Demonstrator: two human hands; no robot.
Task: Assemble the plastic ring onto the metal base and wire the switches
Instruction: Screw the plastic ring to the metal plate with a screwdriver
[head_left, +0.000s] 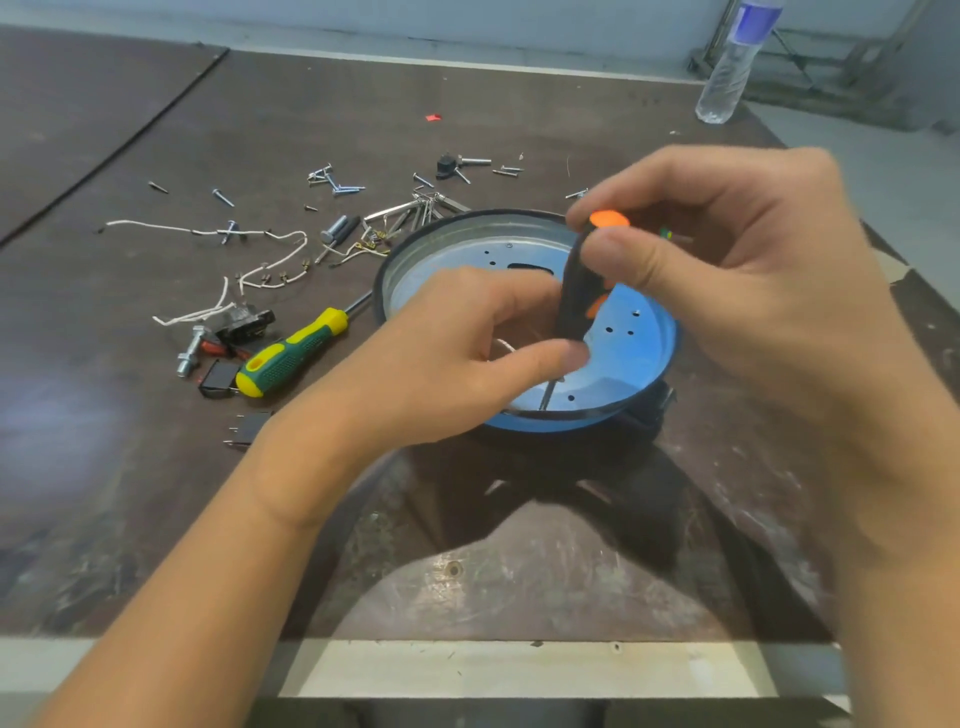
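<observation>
Driving a fastener, it seems: the right hand (727, 270) grips the top of the black-and-orange screwdriver (574, 296) and the left hand (457, 332) pinches its lower end, tip down inside the metal base (467, 244) on the counter (519, 545). The plastic ring (379, 291) already hugs the base's rim. Switches (244, 322) and wires (270, 260) lie loose left of the base, apparently unwired. Any screw under the tip is too small to make out.

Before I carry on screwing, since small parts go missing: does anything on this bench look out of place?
Yes: loose screws lie scattered across the table behind the metal base, and white wires sprawl tangled among them, unsorted.
</observation>
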